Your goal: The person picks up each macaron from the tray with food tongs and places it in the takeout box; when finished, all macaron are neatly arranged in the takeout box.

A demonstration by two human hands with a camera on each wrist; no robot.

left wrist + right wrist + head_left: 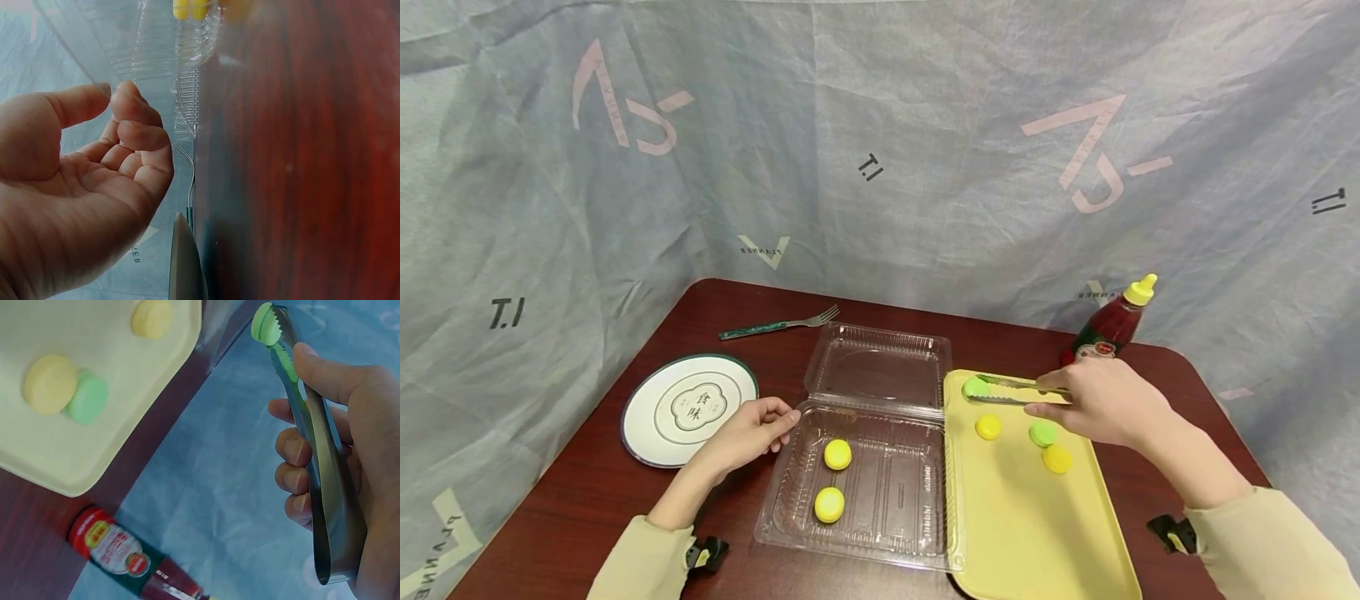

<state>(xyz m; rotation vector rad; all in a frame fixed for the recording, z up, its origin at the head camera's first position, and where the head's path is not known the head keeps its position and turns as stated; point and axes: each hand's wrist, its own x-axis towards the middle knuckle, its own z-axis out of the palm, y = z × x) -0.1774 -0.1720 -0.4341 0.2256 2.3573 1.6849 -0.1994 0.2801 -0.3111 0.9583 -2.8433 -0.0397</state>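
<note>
My right hand (pixel 1101 398) grips metal tongs (pixel 325 469), whose serrated tips hold a green macaron (pixel 267 325) near the far left corner of the yellow tray (pixel 1022 533). On that tray are a yellow macaron (pixel 988 427), another green macaron (pixel 1042 432) and a second yellow macaron (pixel 1057 459) touching it. My left hand (pixel 750 433) pinches the left rim of an opened clear plastic box (pixel 880 533) between thumb and index finger (pixel 134 106). Inside its base sit two yellow macarons, one farther back (pixel 838 454) and one nearer (pixel 829 505). The lid (pixel 880 367) lies folded back.
A white plate (pixel 651 417) with a dark rim lies left of the box. Behind it is a fork (pixel 778 325) with a green handle. A red sauce bottle (pixel 1105 329) with a yellow cap stands at the back right. Grey cloth (pixel 880 125) hangs around the table.
</note>
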